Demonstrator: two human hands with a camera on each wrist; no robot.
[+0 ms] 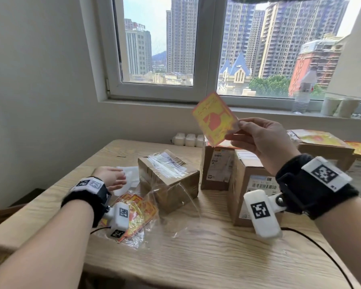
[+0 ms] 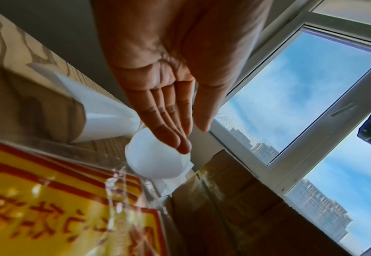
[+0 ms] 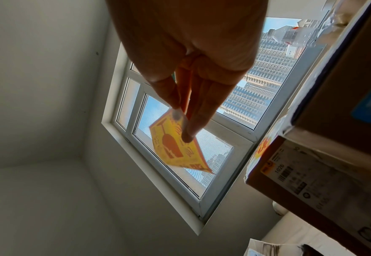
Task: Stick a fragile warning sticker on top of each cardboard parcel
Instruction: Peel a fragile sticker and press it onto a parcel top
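My right hand (image 1: 241,130) pinches a yellow and red fragile sticker (image 1: 215,118) by one corner and holds it up in the air above the parcels; the right wrist view shows that sticker (image 3: 175,147) between thumb and fingers (image 3: 189,124). My left hand (image 1: 113,178) hovers low over white backing papers (image 1: 129,176), fingers (image 2: 169,131) straight and holding nothing. A low cardboard parcel (image 1: 169,180) wrapped in clear film lies at the centre. Two taller parcels (image 1: 217,165) (image 1: 250,184) stand to its right.
A clear bag of more stickers (image 1: 138,215) lies by my left wrist on the wooden table (image 1: 196,257). Further boxes topped with stickers (image 1: 321,142) stand at the far right. A bottle and cups (image 1: 340,106) are on the windowsill. A black cable (image 1: 313,243) runs across the table's right side.
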